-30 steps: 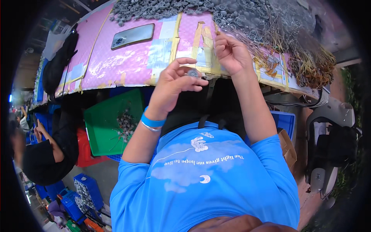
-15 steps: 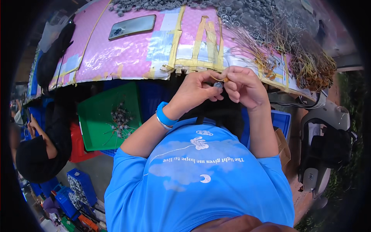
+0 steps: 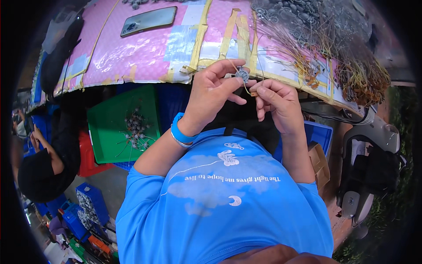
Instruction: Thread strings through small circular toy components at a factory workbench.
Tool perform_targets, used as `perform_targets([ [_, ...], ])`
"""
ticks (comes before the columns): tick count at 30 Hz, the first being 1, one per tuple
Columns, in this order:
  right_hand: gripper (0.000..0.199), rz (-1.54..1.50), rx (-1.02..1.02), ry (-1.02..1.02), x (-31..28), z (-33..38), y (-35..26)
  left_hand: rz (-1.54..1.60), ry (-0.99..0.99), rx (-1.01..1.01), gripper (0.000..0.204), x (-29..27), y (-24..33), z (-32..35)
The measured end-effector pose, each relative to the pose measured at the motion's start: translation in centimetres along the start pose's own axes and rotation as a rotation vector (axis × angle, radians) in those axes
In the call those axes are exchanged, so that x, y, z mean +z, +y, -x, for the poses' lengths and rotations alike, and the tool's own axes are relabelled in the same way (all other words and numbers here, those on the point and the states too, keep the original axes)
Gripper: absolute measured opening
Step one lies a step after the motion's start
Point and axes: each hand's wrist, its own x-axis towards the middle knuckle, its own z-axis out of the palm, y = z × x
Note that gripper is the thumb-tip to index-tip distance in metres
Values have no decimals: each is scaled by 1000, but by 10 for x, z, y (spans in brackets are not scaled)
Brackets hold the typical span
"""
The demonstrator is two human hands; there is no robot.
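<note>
Left hand (image 3: pixel 211 94) grip pinches the small round grey metal part (image 3: pixel 242 74) at its fingertips, right hand (image 3: pixel 276 102) grip, just right and slightly below, nips the thin yellowish wire (image 3: pixel 249 89) running up-left to it.

Single head view, worn high, looking steeply down over chest to near edge of pink table (image 3: pixel 132 53). Close on both hands; fisheye bends table edges. No second view to share.
</note>
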Motion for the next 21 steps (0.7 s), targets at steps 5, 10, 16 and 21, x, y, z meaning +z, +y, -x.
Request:
perform_targets([
  [5, 17, 39, -136, 9, 8, 1, 17, 75, 128, -20, 32, -11, 2, 0],
  [10, 13, 36, -241, -81, 21, 3, 34, 72, 132, -4, 32, -8, 14, 3],
  [16, 17, 131, -347, -44, 20, 1, 24, -93, 89, 55, 42, -12, 15, 6],
  [21, 18, 127, -438, -32, 20, 0, 11, -22, -3, -48, 53, -18, 12, 6],
])
